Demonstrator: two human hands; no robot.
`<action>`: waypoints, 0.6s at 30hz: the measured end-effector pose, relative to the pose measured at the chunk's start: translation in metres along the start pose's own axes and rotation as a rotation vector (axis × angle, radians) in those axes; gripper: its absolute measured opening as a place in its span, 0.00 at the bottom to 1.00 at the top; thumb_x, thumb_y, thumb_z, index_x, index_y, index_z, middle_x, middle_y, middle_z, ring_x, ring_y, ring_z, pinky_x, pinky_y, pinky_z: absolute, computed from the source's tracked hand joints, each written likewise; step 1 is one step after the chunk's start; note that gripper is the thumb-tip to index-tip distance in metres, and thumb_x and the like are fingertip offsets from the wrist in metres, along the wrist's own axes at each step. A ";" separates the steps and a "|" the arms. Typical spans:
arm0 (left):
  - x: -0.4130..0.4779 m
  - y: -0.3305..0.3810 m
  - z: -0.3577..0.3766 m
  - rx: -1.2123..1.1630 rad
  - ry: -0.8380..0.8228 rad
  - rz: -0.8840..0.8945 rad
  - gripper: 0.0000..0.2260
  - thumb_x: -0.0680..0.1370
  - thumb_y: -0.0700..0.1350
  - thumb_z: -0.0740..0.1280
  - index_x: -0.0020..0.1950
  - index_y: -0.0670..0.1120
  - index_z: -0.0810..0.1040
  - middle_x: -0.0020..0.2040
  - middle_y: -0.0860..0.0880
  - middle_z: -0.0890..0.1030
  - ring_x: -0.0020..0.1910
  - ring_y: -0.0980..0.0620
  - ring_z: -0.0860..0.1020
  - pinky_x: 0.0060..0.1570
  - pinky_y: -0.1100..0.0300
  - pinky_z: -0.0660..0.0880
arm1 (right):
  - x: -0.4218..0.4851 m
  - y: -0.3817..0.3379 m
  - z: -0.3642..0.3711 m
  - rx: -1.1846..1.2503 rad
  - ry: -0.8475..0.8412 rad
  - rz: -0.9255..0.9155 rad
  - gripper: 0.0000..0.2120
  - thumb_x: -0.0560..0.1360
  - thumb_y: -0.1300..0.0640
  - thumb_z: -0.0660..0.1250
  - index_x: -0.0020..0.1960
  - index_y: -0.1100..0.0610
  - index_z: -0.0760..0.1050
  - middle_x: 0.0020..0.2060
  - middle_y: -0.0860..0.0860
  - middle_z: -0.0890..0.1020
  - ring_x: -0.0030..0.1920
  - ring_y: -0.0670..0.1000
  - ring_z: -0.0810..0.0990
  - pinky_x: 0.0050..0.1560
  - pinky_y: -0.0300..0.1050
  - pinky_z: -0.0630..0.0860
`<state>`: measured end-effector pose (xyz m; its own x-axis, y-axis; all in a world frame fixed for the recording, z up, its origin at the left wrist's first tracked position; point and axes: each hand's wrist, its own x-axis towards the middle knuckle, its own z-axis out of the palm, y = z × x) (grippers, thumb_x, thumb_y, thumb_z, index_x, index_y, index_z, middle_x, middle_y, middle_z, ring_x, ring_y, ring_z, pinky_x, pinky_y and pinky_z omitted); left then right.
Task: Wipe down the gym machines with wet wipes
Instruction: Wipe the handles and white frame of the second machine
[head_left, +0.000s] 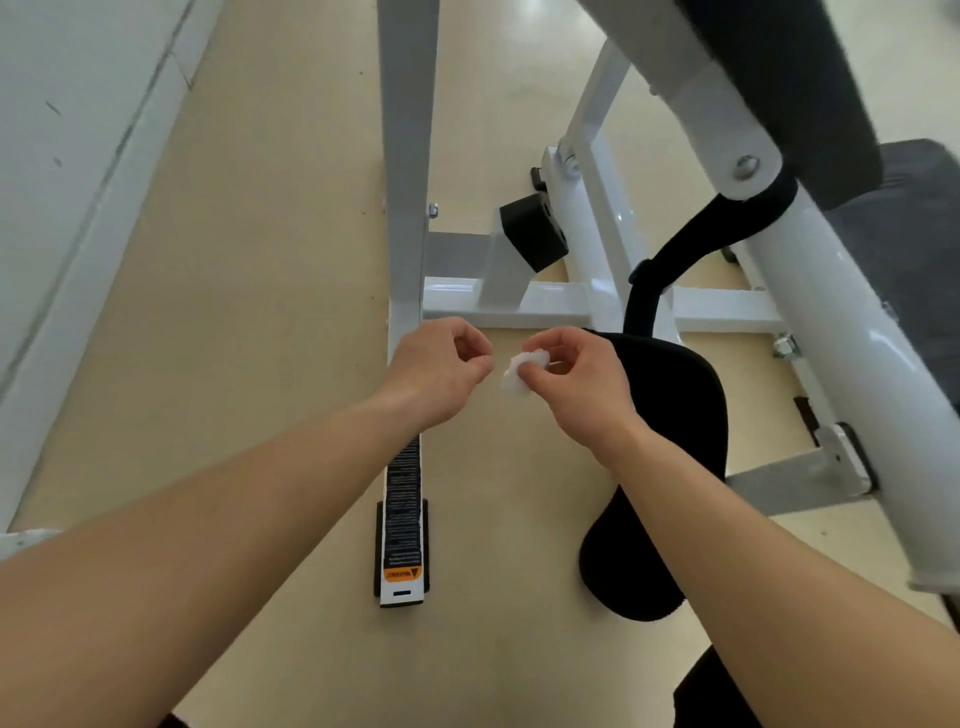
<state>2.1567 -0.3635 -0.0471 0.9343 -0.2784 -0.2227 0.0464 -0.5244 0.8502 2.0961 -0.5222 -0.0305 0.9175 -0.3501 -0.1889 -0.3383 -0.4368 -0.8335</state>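
Observation:
A white-framed gym machine (540, 304) stands on the beige floor in front of me. Its black padded seat (680, 415) lies below my right forearm. My right hand (576, 384) pinches a small crumpled white wet wipe (522, 371) between thumb and fingers, in the air above the floor. My left hand (441, 371) hovers just left of the wipe with curled fingers that hold nothing I can see. A white frame bar with a black and orange warning label (402, 519) runs along the floor under my left wrist.
A thick white tube (841, 364) and a dark grey pad (800, 78) of the machine slant across the upper right. A black rubber stop (535, 231) sits on the frame behind my hands. A white wall and skirting (78, 234) run down the left.

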 end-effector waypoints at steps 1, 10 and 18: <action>0.002 0.006 0.007 0.019 -0.008 0.016 0.02 0.78 0.46 0.71 0.48 0.52 0.81 0.45 0.56 0.82 0.44 0.58 0.80 0.44 0.65 0.74 | -0.003 0.000 -0.009 -0.024 0.041 0.006 0.06 0.75 0.56 0.72 0.50 0.47 0.80 0.43 0.45 0.83 0.41 0.42 0.80 0.32 0.28 0.71; -0.002 0.031 0.069 0.036 -0.072 0.058 0.03 0.79 0.47 0.69 0.51 0.51 0.81 0.46 0.56 0.80 0.47 0.58 0.78 0.45 0.63 0.74 | -0.051 0.018 -0.057 -0.152 0.241 0.084 0.09 0.78 0.58 0.67 0.57 0.49 0.78 0.47 0.42 0.81 0.45 0.40 0.78 0.35 0.26 0.69; -0.001 0.037 0.090 0.026 -0.073 0.030 0.04 0.80 0.47 0.68 0.53 0.51 0.79 0.47 0.57 0.79 0.47 0.56 0.78 0.43 0.62 0.74 | -0.075 0.036 -0.075 -0.315 0.373 0.131 0.11 0.78 0.60 0.65 0.59 0.53 0.77 0.62 0.48 0.72 0.53 0.45 0.75 0.55 0.38 0.72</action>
<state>2.1257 -0.4552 -0.0589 0.9069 -0.3516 -0.2322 0.0087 -0.5352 0.8447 1.9995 -0.5737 -0.0069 0.7449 -0.6662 -0.0351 -0.5453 -0.5778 -0.6073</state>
